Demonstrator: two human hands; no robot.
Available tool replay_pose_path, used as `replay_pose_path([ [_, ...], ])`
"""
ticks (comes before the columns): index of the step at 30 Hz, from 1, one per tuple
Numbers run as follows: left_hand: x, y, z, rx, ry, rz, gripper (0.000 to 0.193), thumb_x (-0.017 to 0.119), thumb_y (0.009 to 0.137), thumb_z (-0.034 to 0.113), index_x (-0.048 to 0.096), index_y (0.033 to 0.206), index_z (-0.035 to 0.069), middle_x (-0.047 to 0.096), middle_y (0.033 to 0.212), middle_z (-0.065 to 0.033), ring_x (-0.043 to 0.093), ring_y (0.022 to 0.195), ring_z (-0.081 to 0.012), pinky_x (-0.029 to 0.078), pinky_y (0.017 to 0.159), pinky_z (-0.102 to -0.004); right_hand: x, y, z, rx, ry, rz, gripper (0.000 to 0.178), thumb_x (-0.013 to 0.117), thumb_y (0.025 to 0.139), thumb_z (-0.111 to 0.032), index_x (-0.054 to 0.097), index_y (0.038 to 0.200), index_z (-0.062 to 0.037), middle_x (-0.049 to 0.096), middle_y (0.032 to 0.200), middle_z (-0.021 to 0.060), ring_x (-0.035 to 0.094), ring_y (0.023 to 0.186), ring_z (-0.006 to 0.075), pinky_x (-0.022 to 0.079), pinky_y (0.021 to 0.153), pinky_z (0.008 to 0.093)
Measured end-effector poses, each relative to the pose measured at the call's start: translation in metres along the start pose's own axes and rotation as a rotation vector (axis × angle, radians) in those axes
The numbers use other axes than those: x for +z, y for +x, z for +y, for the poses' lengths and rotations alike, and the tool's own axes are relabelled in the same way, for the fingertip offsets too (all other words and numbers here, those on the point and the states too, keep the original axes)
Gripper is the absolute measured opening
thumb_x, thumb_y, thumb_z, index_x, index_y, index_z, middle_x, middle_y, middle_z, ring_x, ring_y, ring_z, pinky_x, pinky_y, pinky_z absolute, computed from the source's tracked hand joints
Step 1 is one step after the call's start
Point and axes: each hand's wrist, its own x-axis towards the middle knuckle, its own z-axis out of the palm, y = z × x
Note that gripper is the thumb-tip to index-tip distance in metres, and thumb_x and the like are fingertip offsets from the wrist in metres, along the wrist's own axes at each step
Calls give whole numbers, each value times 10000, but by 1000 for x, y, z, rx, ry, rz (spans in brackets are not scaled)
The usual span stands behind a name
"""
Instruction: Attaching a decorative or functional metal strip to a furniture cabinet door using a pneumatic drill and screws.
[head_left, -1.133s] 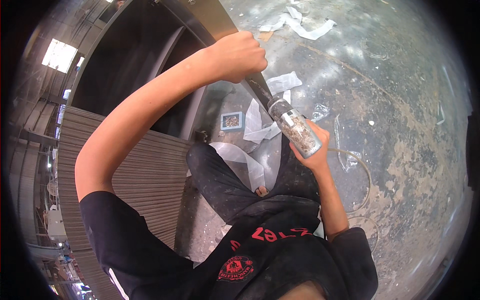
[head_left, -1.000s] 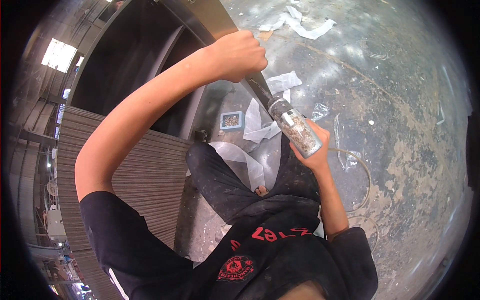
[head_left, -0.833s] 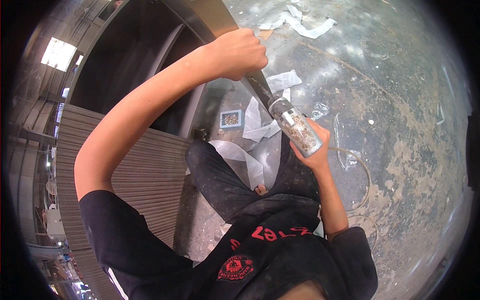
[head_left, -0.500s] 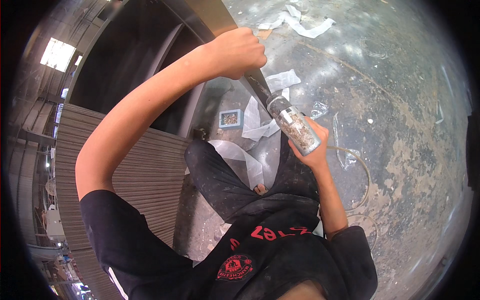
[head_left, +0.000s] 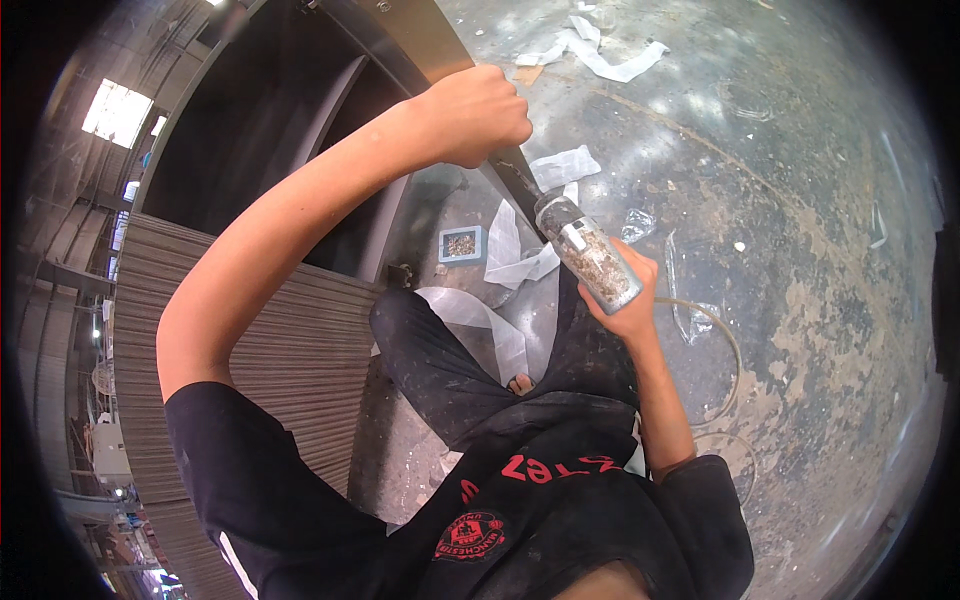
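Note:
My left hand is closed over the edge of a long brown panel at the front of the dark cabinet; its fingertips and anything under them are hidden. In my right hand is a worn grey air screwdriver, my fingers wrapped round its grip. The tool's thin bit points up and left along the panel, toward the underside of my left fist. A thin hose curves over the floor to the right of my right hand.
The open cabinet with ribbed side stands at my left. A small blue-grey tray of screws lies on the floor before my legs. White wrapping strips and clear plastic scraps are scattered about.
Almost nothing differs. The cabinet and panel sit slightly lower in view, and small fittings show at the panel's far end. Both hands keep their hold.

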Motion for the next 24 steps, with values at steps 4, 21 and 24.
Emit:
replay_pose_path([
  [4, -1, 2, 0, -7, -4, -10, 82, 692, 653, 72, 660, 727, 56, 633, 629, -102, 661, 693, -290, 489, 627, -379, 0, -1, 1, -24, -17, 1, 432, 750, 607, -70, 649, 1005, 63, 686, 950, 192, 690, 843, 320, 510, 785, 340],
  [21, 21, -18, 22, 97, -65, 216, 85, 626, 731, 141, 690, 785, 154, 612, 899, -1, 574, 996, -176, 408, 924, -362, 7, -2, -4, -93, -61, 38, 410, 742, 608, -112, 643, 977, 38, 664, 884, 181, 660, 784, 365, 508, 735, 346],
  [24, 18, -18, 26, 78, -45, 238, 41, 625, 721, 155, 661, 701, 150, 596, 854, 12, 572, 939, -169, 407, 899, -356, 6, -4, -7, -20, -39, -8, 400, 733, 606, -112, 647, 970, 31, 658, 865, 179, 659, 779, 367, 507, 725, 358],
])
